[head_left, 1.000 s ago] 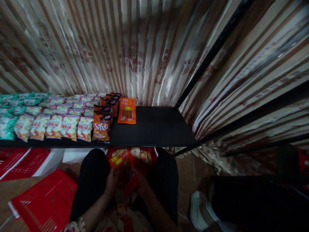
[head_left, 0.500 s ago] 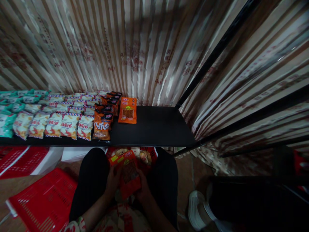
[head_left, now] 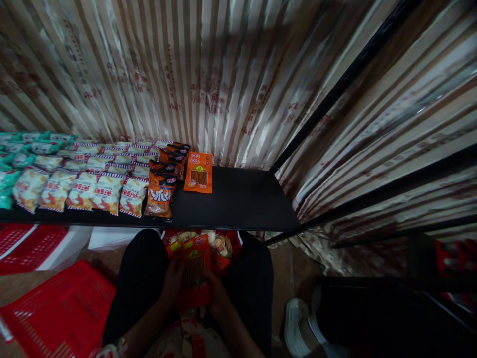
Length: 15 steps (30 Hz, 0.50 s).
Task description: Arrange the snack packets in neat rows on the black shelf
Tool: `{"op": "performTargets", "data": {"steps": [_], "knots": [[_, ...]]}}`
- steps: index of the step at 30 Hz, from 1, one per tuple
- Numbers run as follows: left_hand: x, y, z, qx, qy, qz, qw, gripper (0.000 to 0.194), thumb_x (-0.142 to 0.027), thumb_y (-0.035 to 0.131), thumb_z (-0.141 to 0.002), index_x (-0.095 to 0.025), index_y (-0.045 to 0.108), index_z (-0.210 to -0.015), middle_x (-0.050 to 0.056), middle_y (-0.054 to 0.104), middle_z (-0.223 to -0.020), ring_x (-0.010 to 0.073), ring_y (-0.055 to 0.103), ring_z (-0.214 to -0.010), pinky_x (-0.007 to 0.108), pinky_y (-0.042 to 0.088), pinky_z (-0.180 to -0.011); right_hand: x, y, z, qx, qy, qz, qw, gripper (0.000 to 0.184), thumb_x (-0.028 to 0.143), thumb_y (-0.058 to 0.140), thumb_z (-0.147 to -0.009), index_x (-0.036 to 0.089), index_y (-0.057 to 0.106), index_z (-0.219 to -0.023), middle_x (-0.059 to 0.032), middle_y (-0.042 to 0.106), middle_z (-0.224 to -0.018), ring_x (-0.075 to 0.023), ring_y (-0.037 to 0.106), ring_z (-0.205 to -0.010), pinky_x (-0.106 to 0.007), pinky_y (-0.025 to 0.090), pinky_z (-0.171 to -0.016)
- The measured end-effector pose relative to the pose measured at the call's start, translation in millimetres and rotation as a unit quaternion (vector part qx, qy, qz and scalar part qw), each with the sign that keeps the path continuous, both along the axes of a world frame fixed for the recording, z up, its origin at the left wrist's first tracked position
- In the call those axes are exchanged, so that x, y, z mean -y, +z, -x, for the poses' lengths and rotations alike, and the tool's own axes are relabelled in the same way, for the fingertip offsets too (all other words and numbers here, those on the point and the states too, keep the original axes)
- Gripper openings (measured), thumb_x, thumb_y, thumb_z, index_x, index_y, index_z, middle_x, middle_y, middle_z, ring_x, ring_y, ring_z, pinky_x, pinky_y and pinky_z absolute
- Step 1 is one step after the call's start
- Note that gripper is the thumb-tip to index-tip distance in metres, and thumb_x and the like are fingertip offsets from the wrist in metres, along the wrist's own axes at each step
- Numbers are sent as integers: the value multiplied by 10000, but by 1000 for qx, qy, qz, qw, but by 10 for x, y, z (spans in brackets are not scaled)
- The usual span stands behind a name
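Observation:
Between my knees I hold an orange snack packet (head_left: 194,266) that has a clear window showing brown sticks. My left hand (head_left: 173,279) is closed on its left side, and another orange packet edge with a yellow patch shows behind it there. Closed on the lower right side is my right hand (head_left: 217,294). Dim light blurs the fingers. A like orange packet (head_left: 198,172) leans up on the black shelf (head_left: 238,199), beside a row of orange-and-black snack bags (head_left: 161,196).
White snack bags (head_left: 108,193) and green bags (head_left: 5,186) line the shelf's left. A red basket (head_left: 224,235) holding snacks sits between my knees. Another red basket (head_left: 63,308) lies on the floor at left. At right are a black post (head_left: 335,89) and a white shoe (head_left: 298,323).
The front orange packet in my hands has turned from a tilted position to nearly straight, overlapping the one behind. The packets on the shelf stay where they were; the view has shifted slightly.

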State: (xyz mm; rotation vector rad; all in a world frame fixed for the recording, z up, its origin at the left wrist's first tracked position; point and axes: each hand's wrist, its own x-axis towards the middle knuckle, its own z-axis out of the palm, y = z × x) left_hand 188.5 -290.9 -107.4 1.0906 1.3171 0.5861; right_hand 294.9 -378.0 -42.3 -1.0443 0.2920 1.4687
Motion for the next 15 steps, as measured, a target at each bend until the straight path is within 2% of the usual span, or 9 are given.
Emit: {"op": "performTargets", "data": {"steps": [5, 8, 15], "knots": [[-10, 16, -15, 3, 7, 24, 1000, 484, -445, 578, -630, -123, 605, -990, 135, 664, -1013, 263, 639, -921, 366, 511, -782, 45, -83, -27, 37, 14, 17, 999, 243, 270, 685, -570, 137, 637, -767, -45, 689, -669, -204, 663, -688, -284, 489, -657], [-11, 54, -16, 14, 6, 35, 999, 469, -456, 597, -622, -132, 631, -958, 121, 681, -970, 263, 645, -904, 362, 513, -773, 48, -75, -96, 80, 9, 27, 996, 247, 255, 712, -557, 153, 641, -771, -17, 685, -656, -191, 656, -652, -278, 484, -648], [3, 218, -12, 58, 1, 45, 997, 434, -460, 637, -596, -156, 629, -906, 96, 697, -918, 237, 658, -855, 340, 516, -750, -35, 156, -257, 108, 47, 9, 993, 439, 510, 663, -679, 163, 647, -947, -64, 712, -820, -238, 664, -841, -348, 485, -733]]}}
